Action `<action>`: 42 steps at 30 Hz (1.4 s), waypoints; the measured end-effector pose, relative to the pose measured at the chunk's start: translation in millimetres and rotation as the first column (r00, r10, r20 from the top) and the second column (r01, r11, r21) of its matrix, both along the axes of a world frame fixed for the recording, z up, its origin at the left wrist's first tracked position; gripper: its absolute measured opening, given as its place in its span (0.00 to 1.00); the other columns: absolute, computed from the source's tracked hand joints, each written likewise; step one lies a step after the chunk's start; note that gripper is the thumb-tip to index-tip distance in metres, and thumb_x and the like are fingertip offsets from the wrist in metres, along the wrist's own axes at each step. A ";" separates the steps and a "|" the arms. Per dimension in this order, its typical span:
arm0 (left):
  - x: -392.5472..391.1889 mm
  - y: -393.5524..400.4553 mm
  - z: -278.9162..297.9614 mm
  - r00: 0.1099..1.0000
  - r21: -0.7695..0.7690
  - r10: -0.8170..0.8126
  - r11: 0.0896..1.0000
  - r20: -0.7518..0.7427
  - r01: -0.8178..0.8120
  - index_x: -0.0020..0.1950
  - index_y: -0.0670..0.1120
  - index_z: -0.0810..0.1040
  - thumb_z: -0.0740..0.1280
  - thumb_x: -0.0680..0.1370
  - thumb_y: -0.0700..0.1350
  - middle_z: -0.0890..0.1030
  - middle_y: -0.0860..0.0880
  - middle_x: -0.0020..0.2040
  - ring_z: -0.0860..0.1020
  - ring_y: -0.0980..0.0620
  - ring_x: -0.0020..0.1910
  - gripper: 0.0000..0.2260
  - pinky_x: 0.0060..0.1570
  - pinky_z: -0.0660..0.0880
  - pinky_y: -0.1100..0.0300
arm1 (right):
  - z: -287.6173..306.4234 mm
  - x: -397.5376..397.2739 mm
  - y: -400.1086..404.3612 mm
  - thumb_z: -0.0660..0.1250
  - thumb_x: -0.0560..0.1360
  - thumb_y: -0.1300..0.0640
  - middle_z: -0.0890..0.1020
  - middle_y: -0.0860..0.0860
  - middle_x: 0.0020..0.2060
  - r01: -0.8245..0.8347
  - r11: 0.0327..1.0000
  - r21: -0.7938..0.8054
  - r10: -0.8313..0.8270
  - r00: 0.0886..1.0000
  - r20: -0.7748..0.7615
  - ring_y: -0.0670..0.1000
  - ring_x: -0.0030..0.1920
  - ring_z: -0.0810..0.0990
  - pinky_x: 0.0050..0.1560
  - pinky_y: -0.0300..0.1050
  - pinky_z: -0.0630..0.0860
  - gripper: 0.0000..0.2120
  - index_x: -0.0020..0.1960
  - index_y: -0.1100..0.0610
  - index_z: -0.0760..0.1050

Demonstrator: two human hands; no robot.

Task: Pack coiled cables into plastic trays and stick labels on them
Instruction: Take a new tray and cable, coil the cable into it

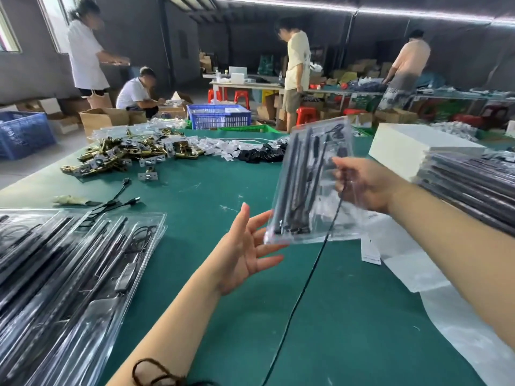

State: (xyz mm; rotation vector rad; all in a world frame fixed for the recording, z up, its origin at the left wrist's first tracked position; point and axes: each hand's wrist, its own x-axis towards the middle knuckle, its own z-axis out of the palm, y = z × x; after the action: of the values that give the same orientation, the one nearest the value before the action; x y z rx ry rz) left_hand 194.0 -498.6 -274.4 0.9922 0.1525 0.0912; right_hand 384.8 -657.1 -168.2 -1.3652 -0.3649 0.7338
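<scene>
A clear plastic tray (pixel 309 188) holding black rods and cable parts is tilted up above the green table (pixel 209 196). My right hand (pixel 365 185) grips its right side, fingers behind the plastic. A thin black cable (pixel 309 274) hangs from the tray down toward the near edge. My left hand (pixel 248 252) is spread, palm up, its fingertips at the tray's lower left corner. A pile of filled clear trays (pixel 72 274) lies at the left. White label sheets (pixel 373 246) lie under the held tray.
Another stack of filled trays (pixel 471 188) sits at the right beside a white box (pixel 412 151). Brass hardware (pixel 125 154) and black and white small parts (pixel 250 154) lie across the far table. A loose cable (pixel 117 201) lies mid-left. Several people work beyond.
</scene>
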 end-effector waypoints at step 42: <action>18.8 48.6 -49.0 0.779 0.569 0.601 0.709 -0.179 -0.416 0.51 0.43 0.79 0.73 0.67 0.44 0.84 0.42 0.46 0.83 0.42 0.46 0.15 0.49 0.80 0.46 | -52.7 -28.1 -11.6 0.56 0.81 0.50 0.62 0.46 0.22 0.084 0.847 -0.526 -0.036 0.994 0.101 0.44 0.18 0.57 0.20 0.35 0.57 0.16 0.47 0.55 0.80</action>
State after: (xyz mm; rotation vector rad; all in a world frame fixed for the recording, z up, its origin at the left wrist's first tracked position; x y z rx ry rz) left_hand 212.7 -450.0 -323.4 1.4677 0.7843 0.4979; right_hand 356.8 -668.7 -220.9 -1.9302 -0.1881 0.7545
